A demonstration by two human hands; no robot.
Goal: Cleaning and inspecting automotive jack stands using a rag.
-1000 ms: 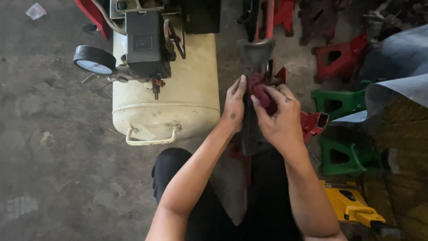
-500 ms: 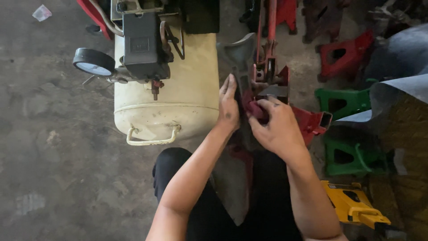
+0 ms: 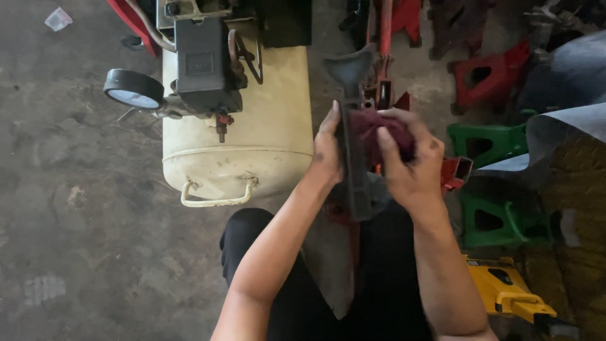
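Dark metal bar [image 3: 355,170], long with a forked top end, is standing upright between the person's knees, just in front of the cream air compressor tank [image 3: 252,136]. Left hand [image 3: 328,151] is pressing flat against the bar's left side, fingers straight, steadying rather than wrapping it. Right hand [image 3: 410,161] is clenching a dark red rag [image 3: 382,129] and pushing it against the bar's right face, so that grip is closed on the rag.

Change over the last second: both hands are sitting lower and nearer the camera than before, and the rag is bunching higher on the bar, closer to the fork. Reads as a wiping stroke travelling along the bar, cleaning in progress, not finished.

Outward: pressure gauge [image 3: 132,91] is sticking out from the compressor's left side, black motor housing [image 3: 202,60] on top, and a cream carry handle [image 3: 218,192] at the near end. Red jack stand [image 3: 486,72] and green jack stands [image 3: 489,142] are sitting on the concrete floor [image 3: 76,208] to the right. Yellow tool [image 3: 508,293] is lying by the right knee.
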